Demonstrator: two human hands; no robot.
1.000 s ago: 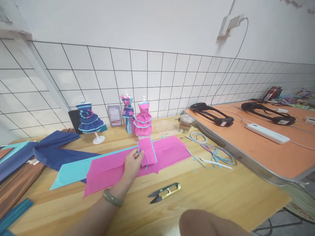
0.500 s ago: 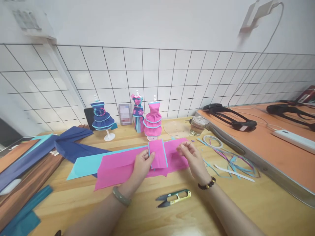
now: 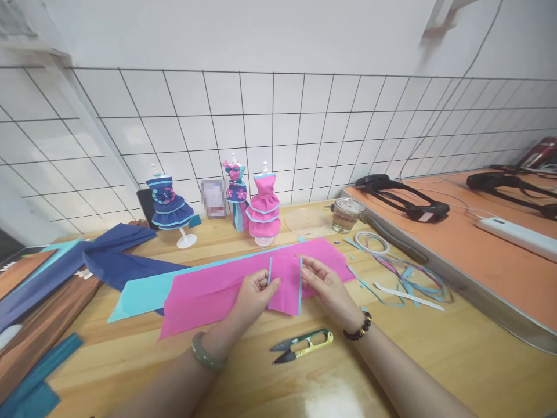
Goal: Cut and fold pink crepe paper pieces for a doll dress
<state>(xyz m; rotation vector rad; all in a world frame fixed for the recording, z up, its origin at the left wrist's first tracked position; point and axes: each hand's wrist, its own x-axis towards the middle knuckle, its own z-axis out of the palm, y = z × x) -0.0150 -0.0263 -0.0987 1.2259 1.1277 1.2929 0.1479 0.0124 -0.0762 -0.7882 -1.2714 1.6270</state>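
A small pink piece with light-blue edge strips [image 3: 285,287] is held up between my hands. My left hand [image 3: 256,293] pinches its left edge, thumb in front. At its right edge, my right hand [image 3: 324,284] grips the blue strip between thumb and fingers. Behind and beneath it, a long pink sheet [image 3: 200,293] lies across the table, over a light-blue sheet [image 3: 139,295]. Thread snips with dark blades and a green and yellow handle [image 3: 304,343] lie in front of the hands.
Three small dress forms stand behind: blue [image 3: 172,206], mixed-colour [image 3: 237,194] and pink [image 3: 264,206]. A lidded cup [image 3: 347,215], a tape ring [image 3: 372,242] and tangled strips [image 3: 413,281] are at right. Blue cloth [image 3: 126,255] and brown cloth [image 3: 56,307] lie left.
My right hand has moved in and taken hold of the small piece's right edge. The piece now hangs lower and spreads wider between both hands. The camera view has shifted slightly.
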